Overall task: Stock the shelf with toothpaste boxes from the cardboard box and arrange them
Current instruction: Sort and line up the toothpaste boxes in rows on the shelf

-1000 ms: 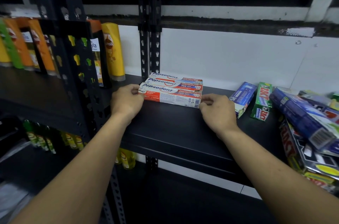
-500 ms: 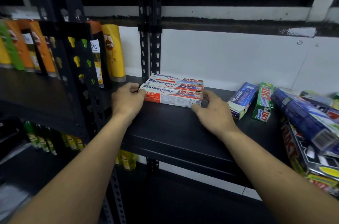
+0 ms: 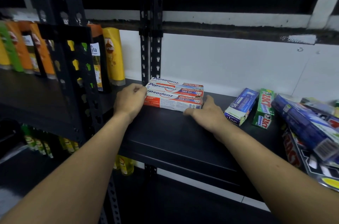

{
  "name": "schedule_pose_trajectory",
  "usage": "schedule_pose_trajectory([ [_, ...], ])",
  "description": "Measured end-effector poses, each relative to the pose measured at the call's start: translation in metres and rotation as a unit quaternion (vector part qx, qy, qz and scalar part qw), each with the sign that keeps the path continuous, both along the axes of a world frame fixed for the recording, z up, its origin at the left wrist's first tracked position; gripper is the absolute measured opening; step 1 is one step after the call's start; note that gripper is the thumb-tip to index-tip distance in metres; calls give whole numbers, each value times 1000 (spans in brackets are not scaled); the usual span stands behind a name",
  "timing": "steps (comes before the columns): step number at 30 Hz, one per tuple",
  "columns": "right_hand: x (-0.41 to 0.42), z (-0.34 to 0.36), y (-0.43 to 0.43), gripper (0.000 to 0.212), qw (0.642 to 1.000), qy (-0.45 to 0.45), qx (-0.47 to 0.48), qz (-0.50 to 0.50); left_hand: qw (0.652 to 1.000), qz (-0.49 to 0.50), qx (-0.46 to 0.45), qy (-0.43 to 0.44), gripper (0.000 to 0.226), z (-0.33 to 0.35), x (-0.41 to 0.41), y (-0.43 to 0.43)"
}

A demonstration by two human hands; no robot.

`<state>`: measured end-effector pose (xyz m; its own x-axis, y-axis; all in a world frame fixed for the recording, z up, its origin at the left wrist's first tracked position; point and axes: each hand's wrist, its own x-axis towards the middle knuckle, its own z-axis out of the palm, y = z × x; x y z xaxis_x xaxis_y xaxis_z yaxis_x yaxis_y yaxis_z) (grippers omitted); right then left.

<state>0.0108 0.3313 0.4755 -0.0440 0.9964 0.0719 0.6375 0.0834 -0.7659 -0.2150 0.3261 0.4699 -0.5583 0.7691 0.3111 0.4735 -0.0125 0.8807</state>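
Three red and white Pepsodent toothpaste boxes [image 3: 174,93] lie flat side by side on the black shelf [image 3: 170,132], near its back wall. My left hand [image 3: 131,100] presses against their left ends with curled fingers. My right hand [image 3: 207,112] rests on the shelf at the right front corner of the nearest box, fingers spread and touching it. The cardboard box is out of view.
Shampoo bottles [image 3: 112,55] stand on the left shelf behind a black perforated upright [image 3: 73,69]. At the right lie a blue box [image 3: 240,106], a green box [image 3: 264,108] and a pile of larger packs [image 3: 311,132]. Yellow bottles [image 3: 124,165] stand on the shelf below.
My right hand has slid from the boxes' right end down to the nearest box's front corner, fingers spreading. The left hand has stayed at the left ends.
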Motion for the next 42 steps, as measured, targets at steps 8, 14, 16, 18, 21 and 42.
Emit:
schedule_pose_trajectory([
  [8,-4,-8,4,81,998,-2,58,-32,997,-34,-54,34,54,4,1,2],
  [14,-2,-9,4,81,998,-17,62,-16,996,-53,-65,32,62,5,0,6],
  [16,-3,-9,3,82,997,-28,65,-15,996,-60,-64,32,67,3,0,8],
  [18,-2,-9,4,83,997,-35,62,-17,996,-61,-59,21,68,1,-2,10],
  [21,-3,-10,5,81,997,-36,61,-20,997,-57,-49,15,65,0,-3,12],
  [42,-3,-7,-7,31,981,-116,144,-53,1000,-23,-2,11,49,-8,-9,15],
])
